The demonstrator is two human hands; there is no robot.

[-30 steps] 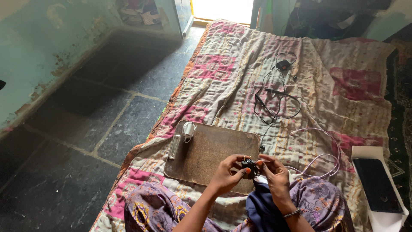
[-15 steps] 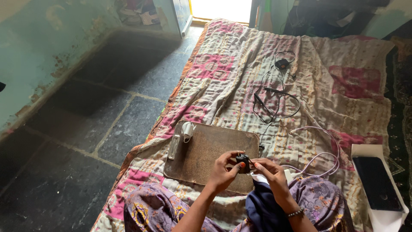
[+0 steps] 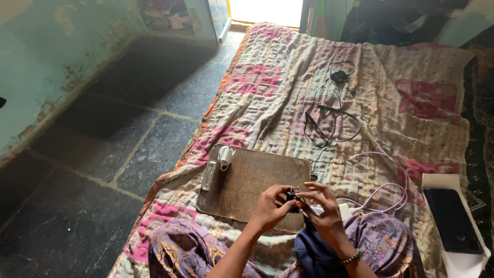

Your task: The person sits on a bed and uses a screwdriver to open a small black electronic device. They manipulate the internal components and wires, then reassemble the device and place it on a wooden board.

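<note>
A patchwork quilt [image 3: 267, 87] in faded pinks and creams is spread over a bed beside a dark stone floor [image 3: 103, 170]. On the quilt, just in front of the seated person, a brown clipboard [image 3: 252, 177] is laid flat, with its metal clip [image 3: 210, 175] at the left edge and a small white bundle [image 3: 225, 156] resting touching that clip. Farther up the quilt a tangle of black cable [image 3: 329, 121] with a small black plug [image 3: 338, 77] is seen, well apart from the board. A white cable [image 3: 383, 180] is looped to the right of the board, and a dark phone [image 3: 453, 219] is lying on a white box [image 3: 453, 257] at the far right.

Over the near edge of the clipboard a small black object [image 3: 293, 198] is held between both hands. The left hand [image 3: 270, 206] is curled round it from the left, fingers closed onto it; the right hand [image 3: 323, 208] is pinching it from the other side, with the upper fingers spread loosely above. What kind of object it is cannot be told, as it is mostly covered.

As a judgement, the work appears to be under way: the piece is in hand and being handled, while the cables on the quilt lie untouched.
</note>
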